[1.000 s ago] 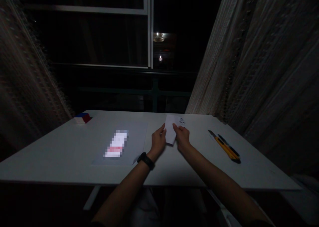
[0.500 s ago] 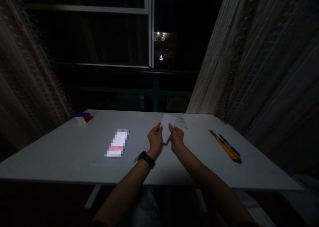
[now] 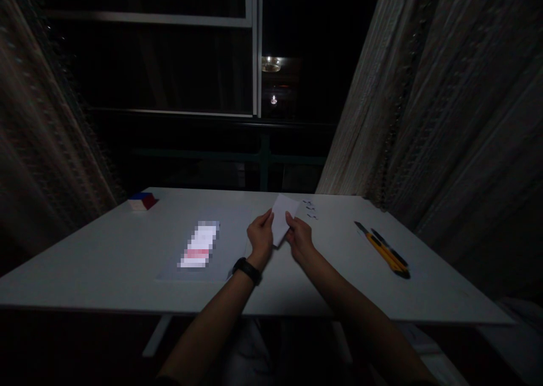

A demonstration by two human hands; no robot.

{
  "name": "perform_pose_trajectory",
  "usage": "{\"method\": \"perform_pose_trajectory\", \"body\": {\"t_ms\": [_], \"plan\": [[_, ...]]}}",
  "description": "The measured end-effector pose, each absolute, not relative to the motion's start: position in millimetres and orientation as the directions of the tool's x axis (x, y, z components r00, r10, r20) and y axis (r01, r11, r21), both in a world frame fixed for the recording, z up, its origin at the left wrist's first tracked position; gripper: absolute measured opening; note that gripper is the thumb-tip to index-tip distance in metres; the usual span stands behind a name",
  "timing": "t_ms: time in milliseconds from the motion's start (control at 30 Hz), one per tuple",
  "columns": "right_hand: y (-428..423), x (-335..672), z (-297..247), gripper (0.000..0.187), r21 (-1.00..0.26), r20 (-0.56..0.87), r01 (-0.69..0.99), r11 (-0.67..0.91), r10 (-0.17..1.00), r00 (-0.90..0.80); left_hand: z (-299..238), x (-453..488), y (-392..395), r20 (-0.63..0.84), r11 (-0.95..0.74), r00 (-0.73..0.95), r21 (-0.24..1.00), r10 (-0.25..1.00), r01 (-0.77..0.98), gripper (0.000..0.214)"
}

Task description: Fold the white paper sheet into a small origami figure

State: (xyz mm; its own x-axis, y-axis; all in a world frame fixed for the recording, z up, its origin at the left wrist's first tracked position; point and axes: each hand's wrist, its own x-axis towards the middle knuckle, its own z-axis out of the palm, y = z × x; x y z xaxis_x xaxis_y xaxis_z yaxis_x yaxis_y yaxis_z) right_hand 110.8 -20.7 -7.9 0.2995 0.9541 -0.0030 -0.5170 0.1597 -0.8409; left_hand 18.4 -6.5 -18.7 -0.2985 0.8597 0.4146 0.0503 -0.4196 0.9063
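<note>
A small white folded paper [image 3: 280,219] is tilted up between my two hands, above the middle of the table. My left hand [image 3: 260,236], with a dark watch on its wrist, is closed on the paper's left edge. On the opposite edge, my right hand [image 3: 300,238] pinches it, thumb lying on the near face. The fingers behind the paper are hidden. Just past the right hand, several small dark marks or pieces [image 3: 311,209] show on the tabletop; they are too small to name.
The white table [image 3: 106,261] carries a lit phone [image 3: 199,244] on a pale sheet [image 3: 233,228] at left. A blue, red and white cube [image 3: 142,201] sits at the back left. To the right lie a yellow utility knife [image 3: 387,256] and a dark pen [image 3: 389,247]. Curtains [image 3: 365,92] hang behind.
The left hand has shifted slightly left along with the paper's left edge, and the paper appears a little more turned. The right hand has barely moved; both still hold it.
</note>
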Motion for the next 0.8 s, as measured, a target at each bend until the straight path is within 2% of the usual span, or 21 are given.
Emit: {"method": "perform_pose_trajectory", "body": {"t_ms": [333,800], "plan": [[-16.4,117.3,-10.2,0.034,-0.848,0.008,-0.502,0.169,0.952,0.305,-17.0,19.1,-8.3,0.392,-0.391,-0.214,0.919,0.895,0.048,0.031],[-26.5,112.3,-7.8,0.026,-0.885,-0.079,-0.462,0.05,0.964,0.256,-15.1,12.7,-5.8,0.394,-0.37,-0.317,0.919,0.863,0.134,0.028]]}}
